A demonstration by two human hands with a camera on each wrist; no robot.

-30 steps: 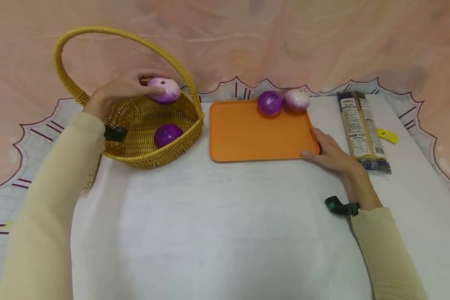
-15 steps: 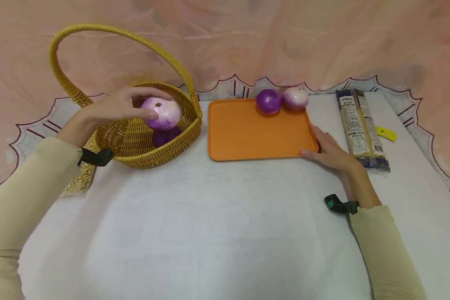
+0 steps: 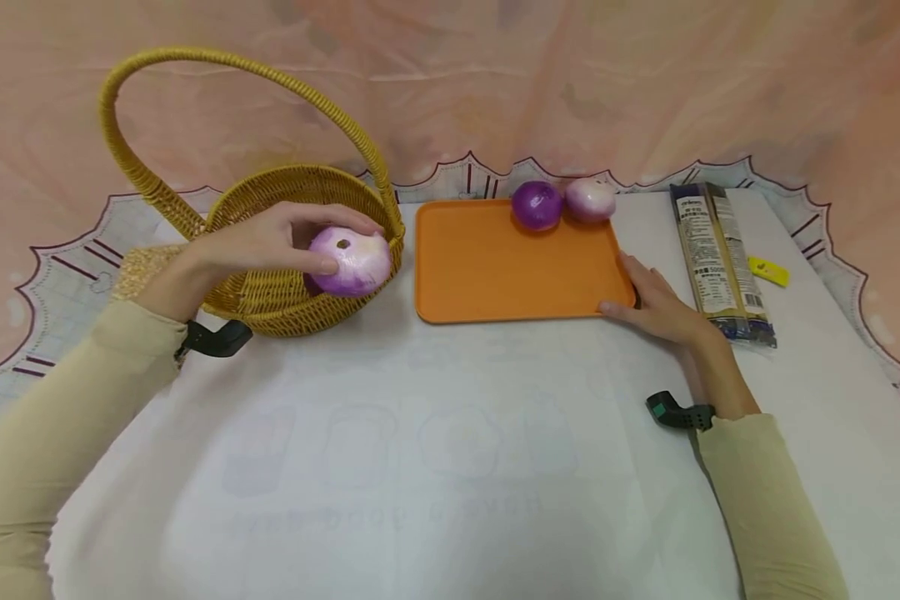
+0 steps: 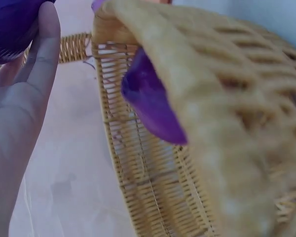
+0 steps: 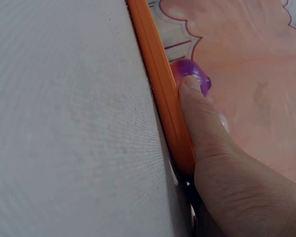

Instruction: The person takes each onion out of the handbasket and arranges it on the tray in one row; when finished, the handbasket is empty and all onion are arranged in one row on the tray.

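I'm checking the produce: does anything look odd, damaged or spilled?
The onion in the left hand has a small dark spot on top; I can't tell whether it's a hole or a mark. Nothing looks spilled.

- Pale purple onion [image 3: 356, 262]: underside hidden from my head view; cut off at the left wrist picture's upper-left corner.
- Dark purple onion [image 4: 155, 106]: in my head view, mostly hidden behind the pale one.
- Basket [image 4: 202, 118]: near rim blurred; cut off right and below.
- Tan bag [image 3: 138, 271]: partly behind the left forearm [image 3: 82, 400]; contents too small for me to identify.
- Packet [image 3: 712, 258]: fine print illegible to me.
- Orange tray [image 5: 163, 84]: cut off at top.
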